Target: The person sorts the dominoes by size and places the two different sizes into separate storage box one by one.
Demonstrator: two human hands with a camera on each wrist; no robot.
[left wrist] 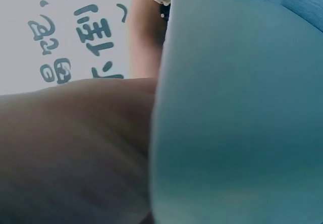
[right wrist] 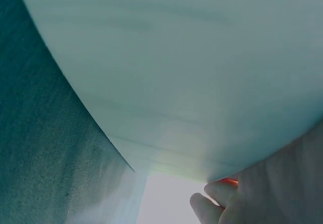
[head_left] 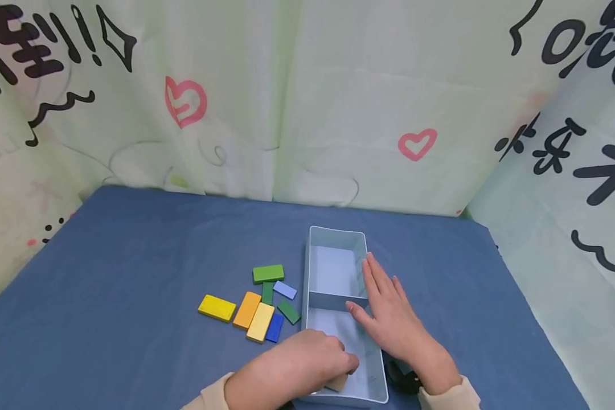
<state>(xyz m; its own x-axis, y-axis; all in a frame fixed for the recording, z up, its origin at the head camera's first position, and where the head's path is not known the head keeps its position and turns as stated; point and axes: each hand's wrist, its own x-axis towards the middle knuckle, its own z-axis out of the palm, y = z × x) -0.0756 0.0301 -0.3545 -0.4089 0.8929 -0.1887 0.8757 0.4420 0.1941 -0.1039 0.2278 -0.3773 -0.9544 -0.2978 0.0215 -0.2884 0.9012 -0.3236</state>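
Observation:
A light blue two-compartment box [head_left: 345, 400] stands on the blue cloth. My left hand [head_left: 310, 360] reaches over its left wall into the near compartment, fingers curled, pinching a tan block [head_left: 337, 382] low inside; the hand covers part of that block. My right hand [head_left: 396, 320] lies along the box's right rim with fingers straight, the thumb over the inside near the divider [head_left: 333, 300]. The box wall [left wrist: 237, 98] fills much of the left wrist view. In the right wrist view the box's outer side [right wrist: 151, 72] hides most of the hand, leaving some fingertips [right wrist: 219, 192] showing.
Left of the box lie several blocks: yellow [head_left: 217, 308], orange [head_left: 247, 310], pale yellow [head_left: 261, 322], blue [head_left: 274, 328], light blue [head_left: 285, 290], light green [head_left: 268, 274] and two dark green, one being the slanted dark green block [head_left: 289, 312]. A printed curtain [head_left: 287, 102] hangs behind.

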